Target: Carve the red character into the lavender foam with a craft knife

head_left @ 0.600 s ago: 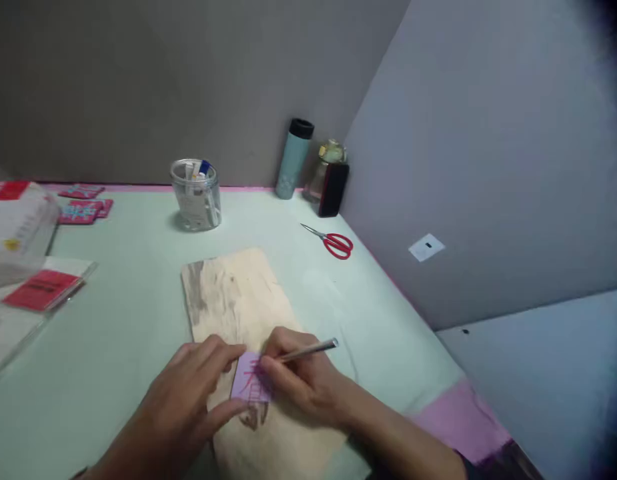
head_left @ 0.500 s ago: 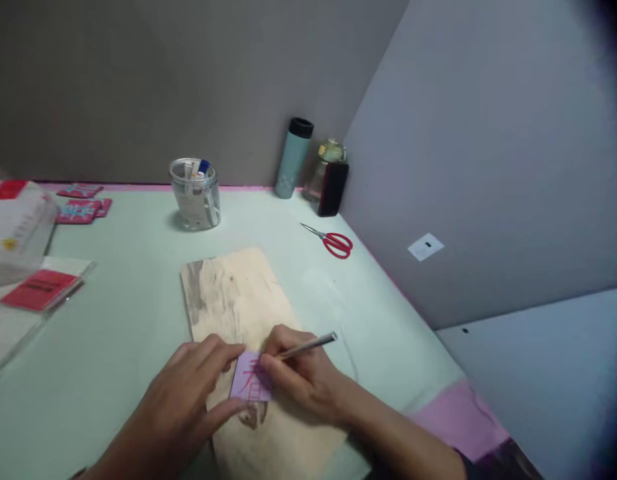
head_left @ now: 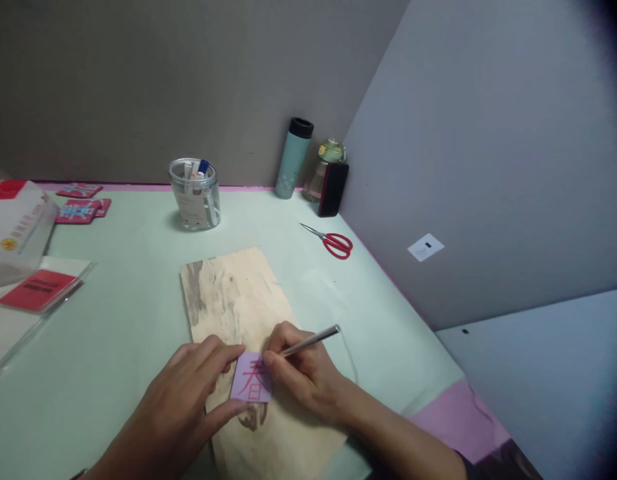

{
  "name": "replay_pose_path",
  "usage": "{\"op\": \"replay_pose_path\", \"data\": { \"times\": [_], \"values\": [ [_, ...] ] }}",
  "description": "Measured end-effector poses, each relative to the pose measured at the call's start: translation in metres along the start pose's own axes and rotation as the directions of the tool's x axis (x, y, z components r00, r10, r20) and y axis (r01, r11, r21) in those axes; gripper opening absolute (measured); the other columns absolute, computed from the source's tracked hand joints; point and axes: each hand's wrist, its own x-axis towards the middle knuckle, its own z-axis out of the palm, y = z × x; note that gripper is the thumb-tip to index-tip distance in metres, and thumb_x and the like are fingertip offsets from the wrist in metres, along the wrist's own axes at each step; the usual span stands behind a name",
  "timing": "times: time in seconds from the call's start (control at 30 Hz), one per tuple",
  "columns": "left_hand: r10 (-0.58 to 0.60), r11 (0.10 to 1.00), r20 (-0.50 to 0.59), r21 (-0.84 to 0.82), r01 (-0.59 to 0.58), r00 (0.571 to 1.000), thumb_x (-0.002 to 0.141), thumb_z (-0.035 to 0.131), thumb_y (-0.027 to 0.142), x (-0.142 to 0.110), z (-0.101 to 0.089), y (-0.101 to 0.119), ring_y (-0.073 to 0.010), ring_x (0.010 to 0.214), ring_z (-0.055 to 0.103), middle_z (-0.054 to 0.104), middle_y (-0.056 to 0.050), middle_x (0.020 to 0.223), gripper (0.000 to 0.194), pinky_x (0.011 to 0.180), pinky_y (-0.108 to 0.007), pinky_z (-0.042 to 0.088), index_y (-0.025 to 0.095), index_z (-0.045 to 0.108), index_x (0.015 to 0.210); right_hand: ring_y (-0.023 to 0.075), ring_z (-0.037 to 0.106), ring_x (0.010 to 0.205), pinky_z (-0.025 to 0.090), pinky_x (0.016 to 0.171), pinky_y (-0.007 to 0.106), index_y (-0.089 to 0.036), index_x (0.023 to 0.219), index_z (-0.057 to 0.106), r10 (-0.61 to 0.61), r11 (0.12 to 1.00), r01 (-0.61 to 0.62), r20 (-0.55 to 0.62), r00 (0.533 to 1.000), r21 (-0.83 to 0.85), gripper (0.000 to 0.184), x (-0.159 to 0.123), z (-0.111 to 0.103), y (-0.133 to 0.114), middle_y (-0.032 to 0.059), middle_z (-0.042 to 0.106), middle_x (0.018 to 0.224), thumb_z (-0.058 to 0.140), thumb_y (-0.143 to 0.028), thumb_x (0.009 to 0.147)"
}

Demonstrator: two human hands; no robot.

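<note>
A small purple square piece bearing a red Chinese character lies on a light wooden board with dark stains. Thumb and forefinger of my left hand hold it at its left corners, lower and upper. In my right hand, pinched between thumb and fingers, is a slim silver pen-like tool. Its back end points up and right; the tip is hidden by my fingers, at the upper right edge of the purple piece.
Red-handled scissors lie beyond the board. Behind are a clear jar of pens, a blue-green tumbler, a bottle and a dark phone. Leftward are a plastic bag, a red packet and pink pieces.
My right hand and the silver tool have shifted slightly up and right, so more of the red character shows. My left hand stays on the purple piece.
</note>
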Motion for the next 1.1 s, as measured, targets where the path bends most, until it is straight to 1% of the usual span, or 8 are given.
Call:
{"op": "replay_pose_path", "data": {
  "times": [0.17, 0.37, 0.57, 0.63, 0.73, 0.9, 1.0, 1.1],
  "values": [
    [0.009, 1.000, -0.012, -0.009, -0.009, 1.000, 0.097, 0.058, 0.066, 0.0000, 0.0003, 0.0010, -0.0208, 0.081, 0.058, 0.064, -0.001, 0.097, 0.047, 0.073, -0.032, 0.047, 0.031, 0.060, 0.128, 0.0141, 0.047, 0.065, 0.037, 0.061, 0.029, -0.022, 0.078, 0.050, -0.001, 0.999, 0.003, 0.044, 0.999, -0.051, 0.023, 0.0008, -0.0007, -0.0015, -0.0002, 0.053, 0.075, 0.053, -0.029, 0.100],
    [0.029, 0.999, 0.012, 0.018, -0.029, 1.000, 0.095, 0.064, 0.062, 0.0004, -0.0006, -0.0029, -0.0215, 0.085, 0.060, 0.065, -0.001, 0.099, 0.046, 0.074, -0.032, 0.049, 0.031, 0.059, 0.128, 0.0147, 0.047, 0.066, 0.038, 0.060, 0.028, -0.022, 0.081, 0.051, 0.040, 0.997, -0.040, 0.012, 0.999, 0.071, 0.019, 0.0007, -0.0007, 0.0006, -0.0010, 0.051, 0.074, 0.055, -0.029, 0.098],
    [0.014, 1.000, 0.018, 0.015, -0.014, 1.000, 0.095, 0.064, 0.063, 0.0003, 0.0001, -0.0031, -0.0214, 0.085, 0.060, 0.065, -0.001, 0.099, 0.047, 0.075, -0.032, 0.049, 0.031, 0.059, 0.129, 0.0145, 0.047, 0.066, 0.038, 0.061, 0.029, -0.022, 0.078, 0.050, 0.014, 1.000, -0.014, 0.015, 1.000, -0.027, 0.022, 0.0003, -0.0002, 0.0005, -0.0005, 0.052, 0.074, 0.054, -0.028, 0.098],
    [0.011, 1.000, 0.021, 0.018, -0.012, 1.000, 0.094, 0.064, 0.063, 0.0003, 0.0005, -0.0036, -0.0213, 0.085, 0.060, 0.065, -0.001, 0.099, 0.047, 0.075, -0.032, 0.049, 0.031, 0.060, 0.128, 0.0146, 0.047, 0.066, 0.038, 0.062, 0.029, -0.022, 0.078, 0.050, 0.022, 0.999, -0.021, 0.022, 1.000, -0.027, 0.022, 0.0002, -0.0001, 0.0004, -0.0005, 0.052, 0.074, 0.054, -0.028, 0.099],
    [0.005, 1.000, 0.028, 0.024, -0.005, 1.000, 0.094, 0.066, 0.063, -0.0002, 0.0005, -0.0043, -0.0205, 0.082, 0.060, 0.065, 0.000, 0.097, 0.047, 0.073, -0.031, 0.049, 0.031, 0.062, 0.128, 0.0148, 0.047, 0.067, 0.038, 0.063, 0.030, -0.021, 0.080, 0.052, 0.044, 0.998, -0.045, 0.010, 0.999, 0.034, 0.021, 0.0009, -0.0002, 0.0009, -0.0002, 0.053, 0.076, 0.055, -0.029, 0.099],
    [-0.007, 1.000, 0.012, -0.003, 0.007, 1.000, 0.095, 0.064, 0.063, -0.0007, 0.0000, -0.0016, -0.0203, 0.084, 0.059, 0.064, -0.001, 0.098, 0.047, 0.075, -0.031, 0.048, 0.032, 0.060, 0.130, 0.0152, 0.047, 0.068, 0.039, 0.064, 0.030, -0.021, 0.080, 0.054, 0.129, 0.977, -0.116, -0.060, 0.990, 0.177, 0.023, 0.0031, -0.0013, 0.0050, -0.0003, 0.053, 0.076, 0.059, -0.035, 0.097],
    [-0.007, 1.000, -0.001, -0.006, 0.007, 1.000, 0.094, 0.062, 0.066, -0.0001, -0.0002, 0.0002, -0.0207, 0.084, 0.060, 0.065, -0.001, 0.099, 0.047, 0.074, -0.031, 0.048, 0.032, 0.061, 0.127, 0.0144, 0.044, 0.064, 0.036, 0.060, 0.030, -0.022, 0.079, 0.052, 0.160, 0.966, -0.146, -0.047, 0.986, 0.214, 0.024, 0.0034, -0.0016, 0.0064, -0.0022, 0.050, 0.072, 0.061, -0.036, 0.096],
    [-0.003, 1.000, -0.011, -0.008, 0.003, 1.000, 0.094, 0.064, 0.065, 0.0004, -0.0007, 0.0005, -0.0209, 0.083, 0.060, 0.065, -0.001, 0.098, 0.046, 0.074, -0.032, 0.049, 0.032, 0.061, 0.126, 0.0142, 0.043, 0.064, 0.035, 0.059, 0.030, -0.022, 0.079, 0.052, 0.145, 0.974, -0.143, 0.000, 0.989, 0.175, 0.022, 0.0032, -0.0011, 0.0045, -0.0023, 0.049, 0.072, 0.060, -0.034, 0.096]
  ]
}}
